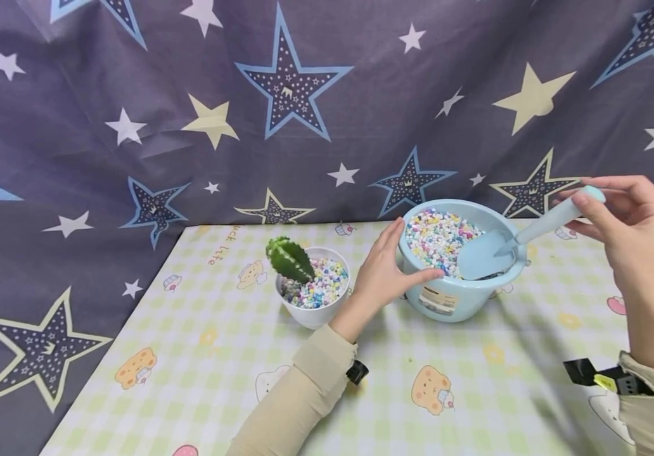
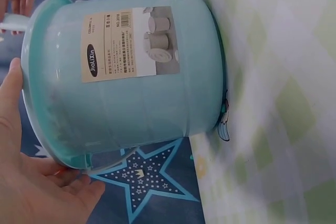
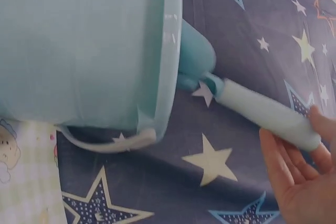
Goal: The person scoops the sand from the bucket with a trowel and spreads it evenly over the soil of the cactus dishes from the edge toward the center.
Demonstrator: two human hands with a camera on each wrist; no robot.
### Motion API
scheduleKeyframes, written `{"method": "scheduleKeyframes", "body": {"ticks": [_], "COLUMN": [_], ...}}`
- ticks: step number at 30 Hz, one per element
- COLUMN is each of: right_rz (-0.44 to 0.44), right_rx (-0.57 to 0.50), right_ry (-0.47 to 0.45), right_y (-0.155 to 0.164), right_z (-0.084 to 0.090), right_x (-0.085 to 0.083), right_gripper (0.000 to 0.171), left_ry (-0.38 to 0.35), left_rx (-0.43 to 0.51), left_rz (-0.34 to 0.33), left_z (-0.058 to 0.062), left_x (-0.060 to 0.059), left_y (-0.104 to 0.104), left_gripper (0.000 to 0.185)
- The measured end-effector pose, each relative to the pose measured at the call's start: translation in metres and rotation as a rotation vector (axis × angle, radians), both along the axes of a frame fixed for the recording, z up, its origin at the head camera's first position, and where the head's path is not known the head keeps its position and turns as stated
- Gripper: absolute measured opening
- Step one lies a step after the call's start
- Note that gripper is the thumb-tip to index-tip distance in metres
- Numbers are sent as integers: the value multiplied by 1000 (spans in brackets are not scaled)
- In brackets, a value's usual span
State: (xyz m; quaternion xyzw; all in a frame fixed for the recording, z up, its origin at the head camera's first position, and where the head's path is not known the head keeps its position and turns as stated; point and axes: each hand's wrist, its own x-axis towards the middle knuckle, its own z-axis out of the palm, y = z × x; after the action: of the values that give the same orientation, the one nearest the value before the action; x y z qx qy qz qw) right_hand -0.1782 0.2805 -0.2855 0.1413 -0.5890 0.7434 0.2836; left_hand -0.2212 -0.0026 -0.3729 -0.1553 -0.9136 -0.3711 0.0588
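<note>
A light blue bucket [image 1: 478, 301] full of small multicoloured pebbles [image 1: 435, 237] stands at the back of the table, a paper label on its front. My left hand [image 1: 381, 272] grips its left rim, thumb at the front and fingers round the side. With my right hand [image 1: 641, 234] I hold a light blue toy shovel [image 1: 552, 220] by the end of its handle. The shovel's blade is inside the bucket, tilted over the pebbles. In the right wrist view, thumb and fingers hold the tip of the handle [image 3: 268, 114].
Left of the bucket, a white pot [image 1: 311, 315] holds a green cactus [image 1: 289, 258], leaning left among similar pebbles. A checked cloth with cartoon prints covers the table [image 1: 384, 380]. Behind it hangs a dark star-patterned curtain [image 1: 361, 145]. The bucket's handle [image 3: 105, 145] hangs down its side.
</note>
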Motion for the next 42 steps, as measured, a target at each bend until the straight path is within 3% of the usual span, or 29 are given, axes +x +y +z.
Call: {"method": "scheduleKeyframes", "body": {"ticks": [4, 9, 12, 20, 25, 33, 38, 42], "right_rz": [116, 161, 137, -50, -87, -98, -19, 41], "right_rx": [9, 50, 39, -32, -53, -90, -29, 2], "right_ry": [47, 69, 78, 8, -28, -60, -61, -122], "right_y": [9, 14, 12, 4, 3, 1, 8, 13], "right_z": [-7, -17, -23, -38, -38, -42, -40, -45], "right_x": [7, 12, 9, 6, 8, 13, 13, 15], "right_gripper": [31, 36, 35, 33, 33, 31, 28, 27], "left_ry": [3, -5, -11, 0, 5, 3, 6, 6], "left_rx": [-5, -7, -6, -5, -11, -12, -12, -18], "left_rz": [-4, -8, -3, -10, -10, -10, -6, -10], "left_z": [-1, -1, 1, 1, 0, 1, 3, 3], "left_x": [0, 0, 0, -1, -2, -2, -2, -3], "left_y": [2, 2, 0, -1, 0, 2, 1, 1], "left_gripper": [113, 112, 112, 112, 113, 113, 114, 114]}}
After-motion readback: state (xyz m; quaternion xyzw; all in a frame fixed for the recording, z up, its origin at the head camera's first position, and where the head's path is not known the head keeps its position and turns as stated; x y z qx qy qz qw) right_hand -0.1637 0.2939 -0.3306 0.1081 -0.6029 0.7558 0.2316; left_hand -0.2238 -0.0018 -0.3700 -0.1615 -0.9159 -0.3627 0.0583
